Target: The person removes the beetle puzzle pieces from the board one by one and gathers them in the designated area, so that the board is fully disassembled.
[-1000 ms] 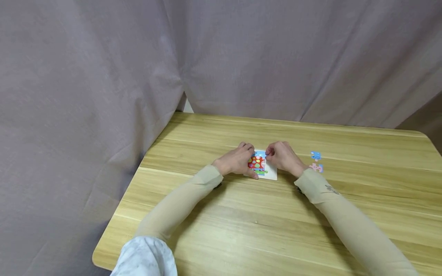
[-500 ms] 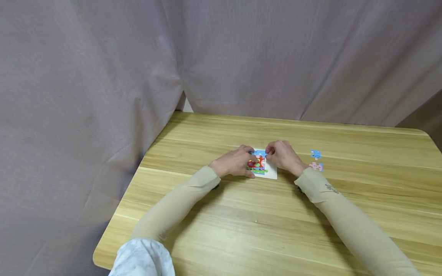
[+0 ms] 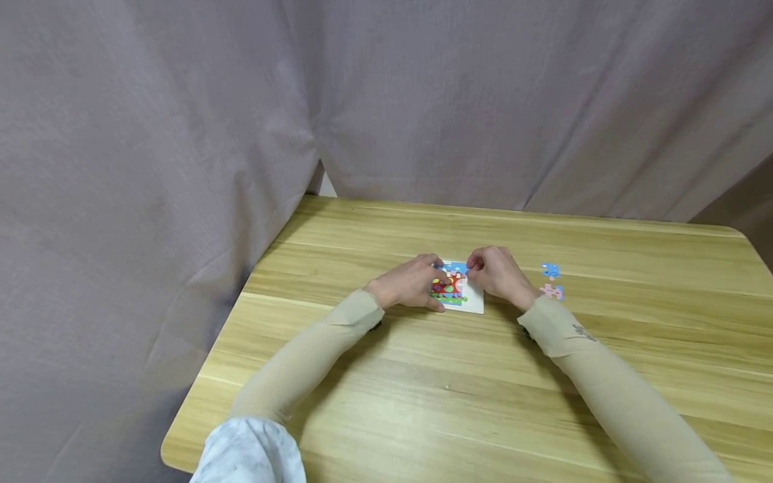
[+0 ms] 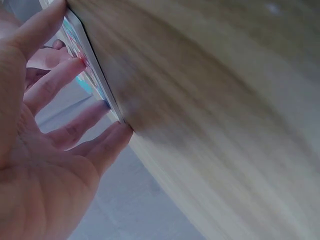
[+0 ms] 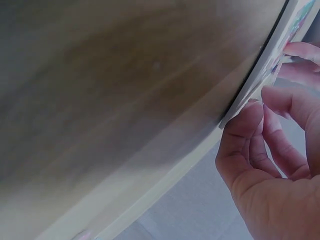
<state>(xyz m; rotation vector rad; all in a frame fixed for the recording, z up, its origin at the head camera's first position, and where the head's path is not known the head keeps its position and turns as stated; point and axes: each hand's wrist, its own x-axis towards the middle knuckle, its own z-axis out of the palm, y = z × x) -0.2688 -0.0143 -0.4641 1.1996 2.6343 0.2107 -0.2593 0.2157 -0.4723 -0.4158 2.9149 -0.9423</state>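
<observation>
A small white puzzle board (image 3: 475, 303) lies on the wooden table, partly filled with a picture of a red, spotted shape over blue and green. My left hand (image 3: 406, 284) spans the board's left side, thumb at its near edge and other fingers at the far edge; one fingertip touches the picture. In the left wrist view these fingertips (image 4: 120, 131) sit right at the board's rim. My right hand (image 3: 496, 274) pinches a puzzle piece (image 5: 254, 100) between thumb and forefinger, over the board's upper right. Most of that piece is hidden by the fingers.
Two loose puzzle pieces lie right of the right hand: a blue one (image 3: 550, 270) farther back and a pink and blue one (image 3: 552, 292) nearer. A grey curtain (image 3: 423, 100) hangs along the table's (image 3: 374, 402) far and left edges.
My left hand has shifted slightly, its thumb drawn back and one finger now reaching onto the red picture. The right hand has edged a little to the right, still pinching the piece.
</observation>
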